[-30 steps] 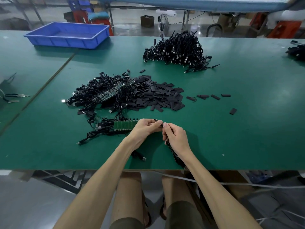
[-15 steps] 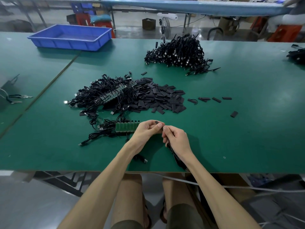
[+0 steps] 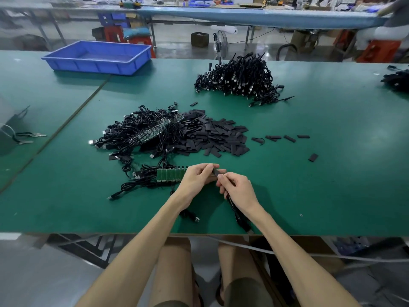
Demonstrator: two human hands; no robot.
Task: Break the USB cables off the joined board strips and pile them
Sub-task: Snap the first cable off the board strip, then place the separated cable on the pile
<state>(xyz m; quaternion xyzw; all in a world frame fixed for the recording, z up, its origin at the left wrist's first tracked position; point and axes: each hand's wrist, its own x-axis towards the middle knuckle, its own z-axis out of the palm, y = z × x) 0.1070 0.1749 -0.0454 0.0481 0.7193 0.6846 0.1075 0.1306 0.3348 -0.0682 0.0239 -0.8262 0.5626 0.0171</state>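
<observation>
2 hands: L hand [image 3: 197, 180] grips board strip [image 3: 169, 175]; R hand [image 3: 240, 191] fingers [image 3: 225, 180] pinch cable [image 3: 240, 218].

L hand [image 3: 194, 180] gripping green board strip [image 3: 169, 175] at its right end; R hand [image 3: 238, 189] pinching a black cable [image 3: 239, 214] w/ dark end piece beside it. Finished cable pile [image 3: 238, 78] sitting far side of green table [image 3: 332, 169]; blue tray [image 3: 97, 57] far left.

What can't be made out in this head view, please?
- Head view: the joint where the board strip meets the cable is covered by the fingers of the left hand and right hand.
- Head view: the cable heap at far right is cut off by the frame edge.
- Head view: the strip's markings are too small to read.
</observation>
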